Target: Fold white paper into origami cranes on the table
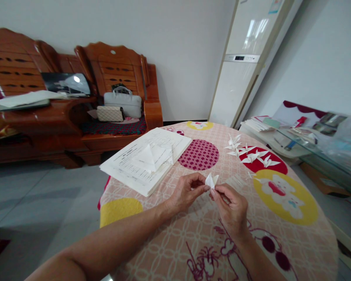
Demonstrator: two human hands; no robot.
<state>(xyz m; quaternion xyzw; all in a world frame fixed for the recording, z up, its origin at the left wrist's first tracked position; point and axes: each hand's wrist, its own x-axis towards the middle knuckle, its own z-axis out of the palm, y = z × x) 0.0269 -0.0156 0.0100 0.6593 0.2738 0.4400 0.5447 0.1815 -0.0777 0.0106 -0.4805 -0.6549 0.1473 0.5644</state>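
Observation:
A small folded white paper piece (pixel 211 180) is pinched between both hands above the round table (pixel 169 242), which has a pink patterned cloth. My left hand (pixel 188 192) grips its left side with thumb and fingers closed. My right hand (pixel 230 207) pinches its lower right edge. Several finished white paper cranes (pixel 251 155) lie on the cloth beyond the hands, to the right. A stack of printed paper sheets (pixel 146 162) with a folded white sheet on top lies at the table's left edge.
A wooden sofa (pixel 76 101) with a white handbag (pixel 123 102) and a small purse stands at the back left. A tall white air conditioner (pixel 242 62) stands in the corner. A glass shelf with papers (pixel 295 134) is at the right.

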